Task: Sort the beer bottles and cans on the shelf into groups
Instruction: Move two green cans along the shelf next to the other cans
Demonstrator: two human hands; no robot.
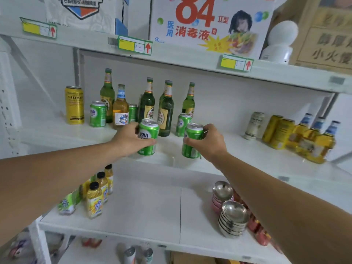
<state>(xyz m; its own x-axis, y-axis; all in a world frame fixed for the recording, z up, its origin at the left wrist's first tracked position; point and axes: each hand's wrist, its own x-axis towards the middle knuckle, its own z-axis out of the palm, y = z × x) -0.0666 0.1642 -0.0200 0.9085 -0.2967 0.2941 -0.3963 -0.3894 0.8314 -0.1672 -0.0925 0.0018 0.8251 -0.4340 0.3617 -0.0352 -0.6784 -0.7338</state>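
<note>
We have a green can in each hand at the near edge of the middle shelf (247, 147). Our left hand (127, 140) wraps its fingers round the side of one green can (148, 137), and our right hand (209, 141) grasps a second green can (192, 141) the same way. Whether the cans rest on the shelf or are lifted just off it, we cannot tell.

Behind them, toward the far left, the stock is mixed: a tall yellow can (74, 104), two more green cans (98, 114) among the bottles, a pale amber bottle (120, 105) with a blue neck label, and several dark green bottles (165, 109). One further green can (183, 123) stands just behind the can in our right hand. At the far right a group looks sorted already: a white can (254, 125), yellow cans (276, 131) and amber bottles (314, 141) set close together.

We judge the step in hand to be gathering the green cans into one group, roughly midway through the sort. The next move calls for setting these two down side by side on a bare stretch of shelf, probably the open middle, then reaching back for the remaining green cans without knocking the upright bottles around them.
</note>
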